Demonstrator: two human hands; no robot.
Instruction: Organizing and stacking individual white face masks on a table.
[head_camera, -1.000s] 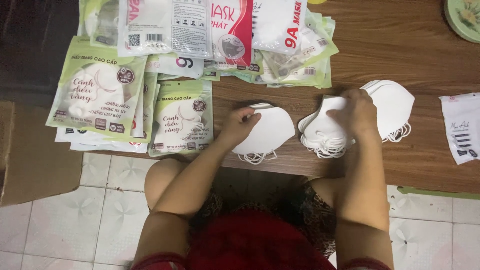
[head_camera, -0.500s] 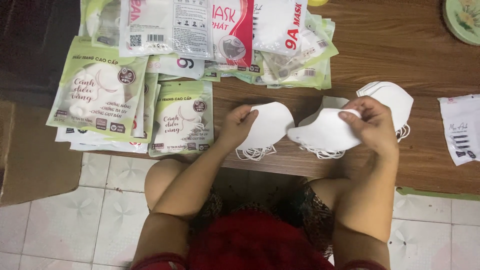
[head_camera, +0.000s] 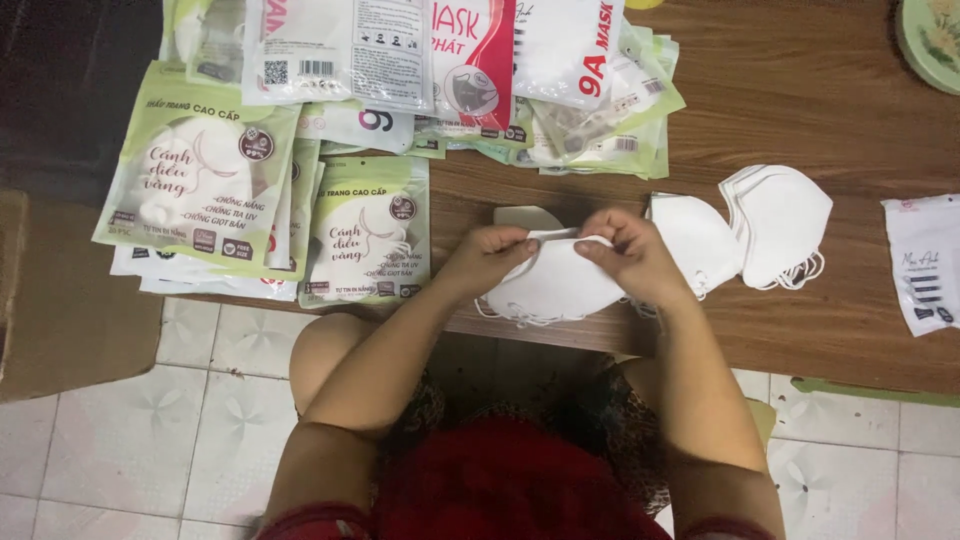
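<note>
Both hands pinch the top edge of a small stack of white folded face masks (head_camera: 555, 285) near the front edge of a brown wooden table (head_camera: 800, 110). My left hand (head_camera: 492, 252) grips the stack's left part, my right hand (head_camera: 622, 250) its right part. The ear loops hang out under the stack. To the right lies a loose pile of more white masks (head_camera: 745, 232), apart from my right hand. A green-and-white mask pouch (head_camera: 368, 232) lies just left of my left hand.
Several more green-and-white pouches (head_camera: 205, 180) overlap at the left. Red, white and clear mask packets (head_camera: 450, 60) are heaped at the back. A white pouch (head_camera: 925, 262) lies at the right edge, a round plate (head_camera: 930, 40) at the far right corner. Tiled floor (head_camera: 150, 430) below.
My right hand has carried masks leftward from the right pile onto the masks by my left hand. Both hands now hold them together as one stack.
</note>
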